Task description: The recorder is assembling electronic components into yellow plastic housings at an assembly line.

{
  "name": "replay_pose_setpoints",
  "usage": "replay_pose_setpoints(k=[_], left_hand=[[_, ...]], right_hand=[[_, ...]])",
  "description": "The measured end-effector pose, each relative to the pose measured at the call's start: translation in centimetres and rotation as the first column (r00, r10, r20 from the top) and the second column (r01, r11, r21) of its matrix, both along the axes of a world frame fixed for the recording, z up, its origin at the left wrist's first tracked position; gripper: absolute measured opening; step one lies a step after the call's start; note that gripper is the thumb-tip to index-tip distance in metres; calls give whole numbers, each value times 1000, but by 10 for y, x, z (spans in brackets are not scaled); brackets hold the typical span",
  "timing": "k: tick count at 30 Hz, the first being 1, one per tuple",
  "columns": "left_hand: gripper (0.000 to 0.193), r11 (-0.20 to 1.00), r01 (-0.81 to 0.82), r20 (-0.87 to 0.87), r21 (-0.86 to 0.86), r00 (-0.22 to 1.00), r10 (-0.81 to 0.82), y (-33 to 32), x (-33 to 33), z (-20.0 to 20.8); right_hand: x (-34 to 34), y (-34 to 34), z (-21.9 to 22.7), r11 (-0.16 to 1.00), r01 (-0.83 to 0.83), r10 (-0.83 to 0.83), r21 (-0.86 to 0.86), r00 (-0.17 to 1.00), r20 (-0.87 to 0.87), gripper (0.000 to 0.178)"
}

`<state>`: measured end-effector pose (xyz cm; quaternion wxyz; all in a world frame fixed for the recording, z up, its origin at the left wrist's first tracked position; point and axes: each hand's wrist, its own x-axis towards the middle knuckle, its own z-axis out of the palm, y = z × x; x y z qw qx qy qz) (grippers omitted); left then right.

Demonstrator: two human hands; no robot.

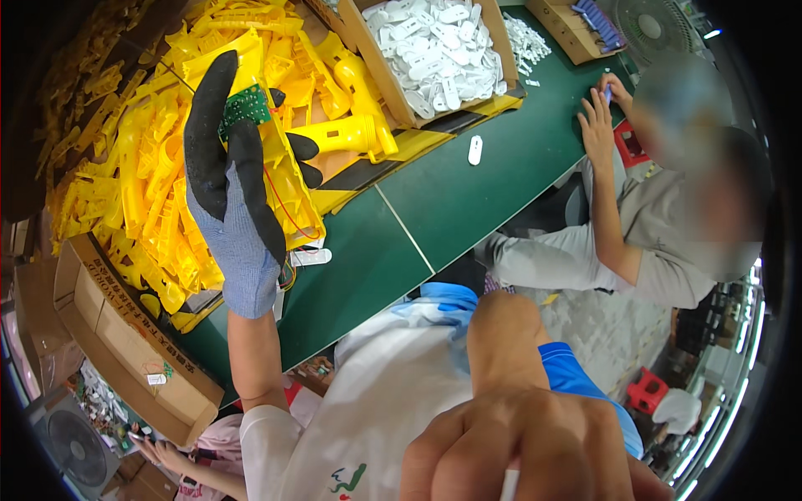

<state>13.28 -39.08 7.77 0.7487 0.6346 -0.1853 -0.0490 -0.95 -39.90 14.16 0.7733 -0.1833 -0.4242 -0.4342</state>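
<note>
**Gloved left hand holding yellow shell with board, raised over tabletop**

Left hand (pixel 230 179), in grey glove with black palm coating, closed around a yellow plastic housing (pixel 288 179); long axis running upper left to lower right, tilted. Small green circuit board (pixel 245 107) pinched at the housing's upper end, just under the thumb. Thin red wire (pixel 288 213) looping down the shell's face. Right hand (pixel 535 451) bare, low and close to the camera, well apart from the housing, down and to the right; fingers curled around a thin white stick (pixel 509 484). Left clearly the nearer hand.

Behind: cardboard box of yellow parts (pixel 125 192), second box of white oval pieces (pixel 439 50), one loose white piece (pixel 474 149) on the green tabletop (pixel 468 200). Another person's hands (pixel 600 113) at the far right edge, clear of the work.
</note>
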Motion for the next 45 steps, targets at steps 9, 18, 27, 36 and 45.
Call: replay_pose_setpoints(k=[9,18,27,36,45], left_hand=[[37,997,-28,-103,-72,995,20,24,7,-23],[35,984,-105,209,147,975,73,17,13,-6],[35,991,108,148,80,982,-119,-5,-3,-25],[42,966,-93,553,243,831,-59,-9,-1,-41],[40,974,22,417,225,902,-116,-10,0,-42]], right_hand=[[-24,-193,-95,530,71,-764,-845,-393,-512,32],[22,-233,-197,29,-498,-750,-867,-584,311,27],[23,-159,-134,476,-13,-778,-879,-474,-414,18],[64,-100,-87,702,153,-697,-695,-48,-715,22],[63,-122,-94,920,-48,-379,-389,146,-914,41]])
